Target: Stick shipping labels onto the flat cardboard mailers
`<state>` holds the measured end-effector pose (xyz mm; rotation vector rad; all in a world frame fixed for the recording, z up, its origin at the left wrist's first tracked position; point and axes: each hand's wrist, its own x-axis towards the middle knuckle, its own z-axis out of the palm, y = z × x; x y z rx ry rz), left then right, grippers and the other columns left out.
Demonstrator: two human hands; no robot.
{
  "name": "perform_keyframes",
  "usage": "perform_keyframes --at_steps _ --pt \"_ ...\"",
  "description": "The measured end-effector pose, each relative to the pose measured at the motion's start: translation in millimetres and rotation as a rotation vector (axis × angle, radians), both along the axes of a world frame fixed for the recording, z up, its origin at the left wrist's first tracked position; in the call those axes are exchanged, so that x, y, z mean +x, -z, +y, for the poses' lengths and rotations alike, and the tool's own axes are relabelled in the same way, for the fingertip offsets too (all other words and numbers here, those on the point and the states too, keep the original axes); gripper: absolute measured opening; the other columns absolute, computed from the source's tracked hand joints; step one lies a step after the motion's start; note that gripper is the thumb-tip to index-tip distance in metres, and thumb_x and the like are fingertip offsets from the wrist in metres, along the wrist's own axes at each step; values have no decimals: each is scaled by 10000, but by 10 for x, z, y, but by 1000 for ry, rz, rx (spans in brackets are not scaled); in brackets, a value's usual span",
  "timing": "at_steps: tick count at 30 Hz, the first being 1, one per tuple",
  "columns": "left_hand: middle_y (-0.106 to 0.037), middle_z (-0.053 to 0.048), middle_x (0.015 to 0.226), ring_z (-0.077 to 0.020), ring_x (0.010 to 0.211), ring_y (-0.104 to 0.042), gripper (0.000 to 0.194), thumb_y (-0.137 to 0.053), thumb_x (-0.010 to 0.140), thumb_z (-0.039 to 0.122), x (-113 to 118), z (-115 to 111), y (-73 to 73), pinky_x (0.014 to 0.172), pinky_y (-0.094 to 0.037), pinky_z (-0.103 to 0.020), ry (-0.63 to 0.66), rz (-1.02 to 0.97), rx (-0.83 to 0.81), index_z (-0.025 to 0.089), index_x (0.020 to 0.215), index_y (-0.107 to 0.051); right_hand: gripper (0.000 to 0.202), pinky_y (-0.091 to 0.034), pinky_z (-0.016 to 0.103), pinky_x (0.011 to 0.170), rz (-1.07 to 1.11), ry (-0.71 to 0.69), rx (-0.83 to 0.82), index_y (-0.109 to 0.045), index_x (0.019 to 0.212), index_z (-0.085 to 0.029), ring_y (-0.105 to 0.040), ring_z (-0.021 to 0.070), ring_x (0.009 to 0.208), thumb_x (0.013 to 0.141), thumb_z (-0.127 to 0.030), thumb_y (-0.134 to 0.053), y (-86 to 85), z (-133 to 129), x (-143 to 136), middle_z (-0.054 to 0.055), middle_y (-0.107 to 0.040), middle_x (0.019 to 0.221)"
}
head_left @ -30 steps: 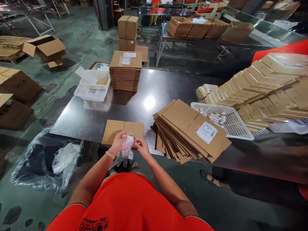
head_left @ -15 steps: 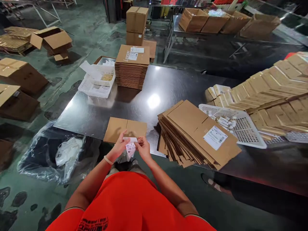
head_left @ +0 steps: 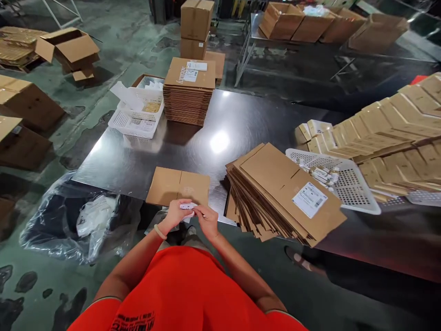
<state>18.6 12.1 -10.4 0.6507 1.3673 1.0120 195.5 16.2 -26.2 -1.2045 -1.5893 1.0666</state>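
Close to the table's front edge, my left hand (head_left: 175, 215) is closed around a strip of white printed labels (head_left: 187, 206). The fingers of my right hand (head_left: 208, 221) are pinched together at the strip's right end. Part of the strip is hidden by my fingers, and a bit of white shows beneath. Just beyond both hands a flat, folded cardboard box (head_left: 179, 184) lies at the table edge. To the right, a fanned pile of flattened cardboard boxes (head_left: 268, 170) bears a white shipping label (head_left: 309, 199) on its top piece.
A white perforated basket (head_left: 358, 184) holding small items stands on the metal table (head_left: 237, 119), beside rows of small cartons (head_left: 389, 119). At the back left are white baskets (head_left: 138, 131) and a tall cardboard stack (head_left: 188, 103). A plastic-lined bin (head_left: 51, 225) sits below left.
The label strip, which hung down showing its printed face, is now raised and tilted flatter between my hands. Both hands stay close together. The view has shifted slightly.
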Motion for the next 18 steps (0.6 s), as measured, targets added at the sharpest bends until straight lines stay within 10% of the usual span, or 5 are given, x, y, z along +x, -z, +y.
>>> perform_keyframes --at_steps 4,14,18 --pt "-814 -76 798 -220 729 -729 423 -990 490 105 -33 -91 230 766 -591 -345 116 -84 -82 114 883 -835 241 -582 401 915 -44 88 71 -782 800 -245 -716 254 1029 948 -375 -643 21 190 74 98 -765 1113" --pt "-817 -108 825 -309 826 -764 434 -1025 550 485 135 -436 835 794 -626 -440 194 -181 -197 192 804 -831 175 -434 489 1110 -385 170 -185 -601 688 -192 -571 297 1215 791 -100 -709 370 1662 -139 127 -674 1197" --pt "-768 -93 726 -314 795 -737 579 -1071 311 479 -96 -690 969 833 -616 -484 240 -101 -198 168 716 -799 343 -349 576 1196 -510 225 -166 -719 1193 -172 -395 396 1508 851 -179 -747 465 1569 -159 216 -424 1652"
